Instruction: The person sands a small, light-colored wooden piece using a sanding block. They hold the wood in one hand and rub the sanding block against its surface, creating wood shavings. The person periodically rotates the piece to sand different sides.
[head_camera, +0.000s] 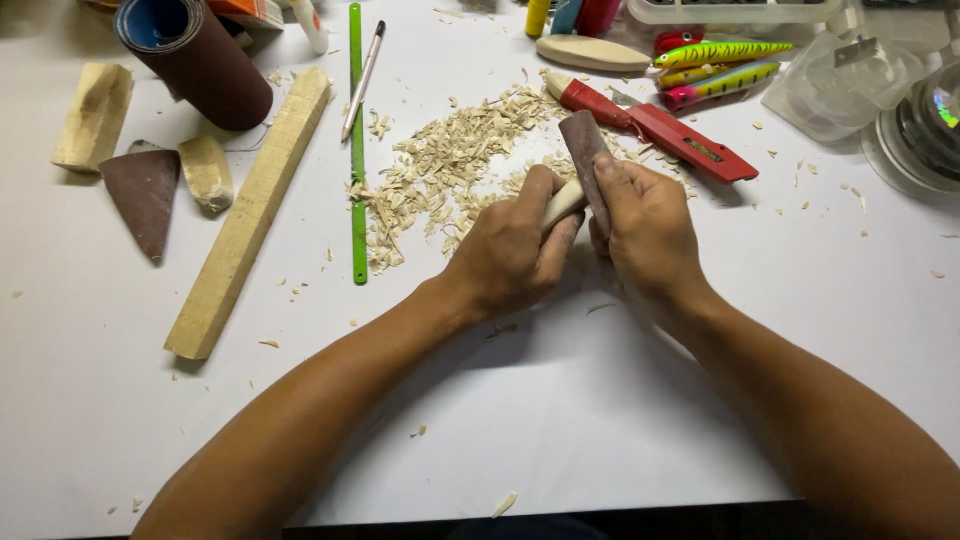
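My left hand (515, 245) grips a small pale carved wooden piece (563, 203), of which only a short stretch shows between the fingers. My right hand (645, 235) pinches a strip of reddish-brown sandpaper (583, 150) that stands up from the fingers and lies against the wooden piece. Both hands meet at the middle of the white table (560, 400), just in front of a heap of wood shavings (450, 170).
A red utility knife (660, 130) lies behind my right hand. A green ruler (357, 150), a pen (363, 80), a long wooden stick (250, 215), wood blocks, a sandpaper roll (195, 60) and a sandpaper scrap (143, 195) lie left. Colourful fishing lures (720, 65) and plastic containers sit at the back right.
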